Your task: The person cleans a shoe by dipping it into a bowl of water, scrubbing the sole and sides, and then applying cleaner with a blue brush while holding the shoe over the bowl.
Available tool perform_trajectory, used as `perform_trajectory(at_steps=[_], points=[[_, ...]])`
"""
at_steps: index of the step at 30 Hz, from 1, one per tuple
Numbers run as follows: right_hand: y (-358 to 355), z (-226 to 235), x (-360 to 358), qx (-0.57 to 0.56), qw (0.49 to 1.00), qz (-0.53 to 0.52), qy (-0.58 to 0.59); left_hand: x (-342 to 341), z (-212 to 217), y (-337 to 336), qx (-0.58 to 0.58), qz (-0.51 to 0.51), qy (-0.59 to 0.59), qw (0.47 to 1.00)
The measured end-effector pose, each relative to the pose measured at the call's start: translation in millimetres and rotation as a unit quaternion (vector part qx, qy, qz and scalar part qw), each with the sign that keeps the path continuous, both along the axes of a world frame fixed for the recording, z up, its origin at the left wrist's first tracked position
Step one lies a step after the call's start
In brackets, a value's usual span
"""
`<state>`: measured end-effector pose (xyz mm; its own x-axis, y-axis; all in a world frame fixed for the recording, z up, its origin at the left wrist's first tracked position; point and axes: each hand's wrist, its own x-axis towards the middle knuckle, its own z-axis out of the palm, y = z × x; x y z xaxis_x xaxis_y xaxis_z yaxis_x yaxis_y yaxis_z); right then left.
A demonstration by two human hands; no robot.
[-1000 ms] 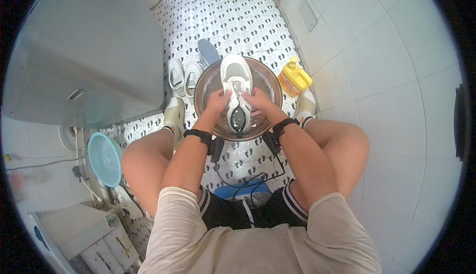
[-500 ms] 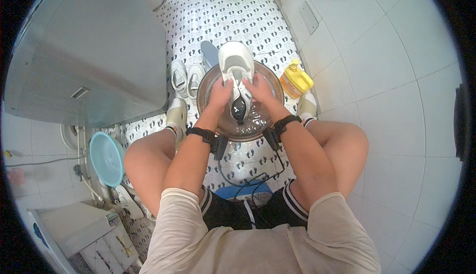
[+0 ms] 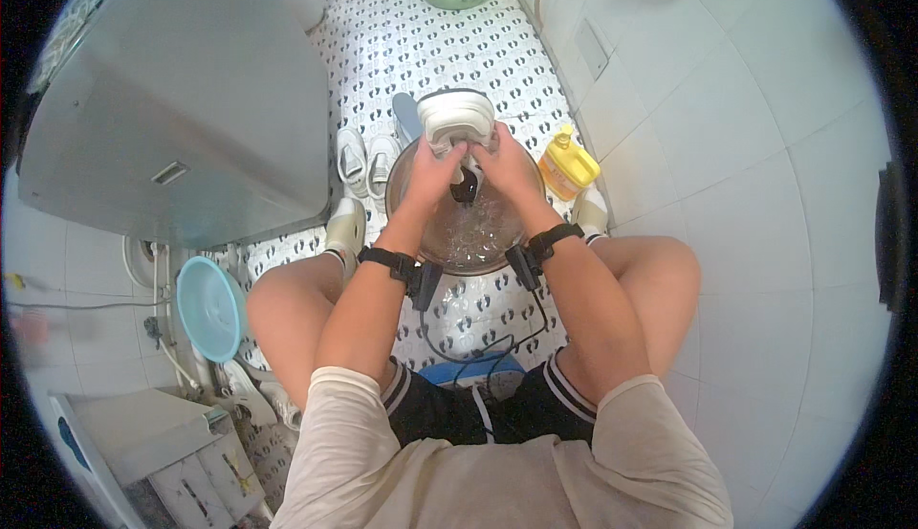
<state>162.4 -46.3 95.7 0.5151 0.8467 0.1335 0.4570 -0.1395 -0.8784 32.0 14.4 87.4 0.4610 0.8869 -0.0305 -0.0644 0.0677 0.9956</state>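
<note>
A white shoe [image 3: 455,114] is held over the far side of a brown-rimmed basin [image 3: 459,232] on the floor between my feet. My left hand [image 3: 435,167] grips its left side and my right hand [image 3: 503,164] its right side, thumbs close together near the shoe's opening. The toe end points away from me and is tipped up, with a dark sole edge showing at the top. Below my thumbs a dark part [image 3: 466,187] hangs at the near end of the shoe. Water with bubbles lies in the basin.
A yellow pump bottle [image 3: 571,165] stands right of the basin, near the tiled wall. Left of it are a pair of white shoes [image 3: 367,161] and a grey-blue flat object [image 3: 406,116]. A large grey appliance [image 3: 182,99], a light-blue basin [image 3: 209,309] and a green basin [image 3: 454,0] are around.
The shoe has tilted in my hands: its toe has swung upward, showing the front and sole edge. Both hands have risen slightly with it. The view has shifted a little.
</note>
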Motion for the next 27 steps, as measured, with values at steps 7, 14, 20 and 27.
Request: perform_trajectory(at_steps=[7, 14, 20, 27], points=[[-1.6, 25.3, -9.2, 0.069, 0.998, -0.004, -0.011, 1.2, 12.1, -3.5, 0.132, 0.052, 0.033, 0.989], [-9.1, 63.3, -24.7, 0.067, 0.996, -0.045, -0.034, -9.0, 48.0, -5.7, 0.133, 0.031, -0.009, 0.991], [-14.8, 74.8, -28.8, 0.053, 0.996, -0.039, -0.057, -18.7, 49.5, -5.7, 0.182, -0.003, 0.009, 0.983], [-27.2, 65.0, -26.5, 0.068, 0.995, 0.072, -0.020, -31.2, 36.5, -7.0, 0.147, -0.035, -0.023, 0.988]])
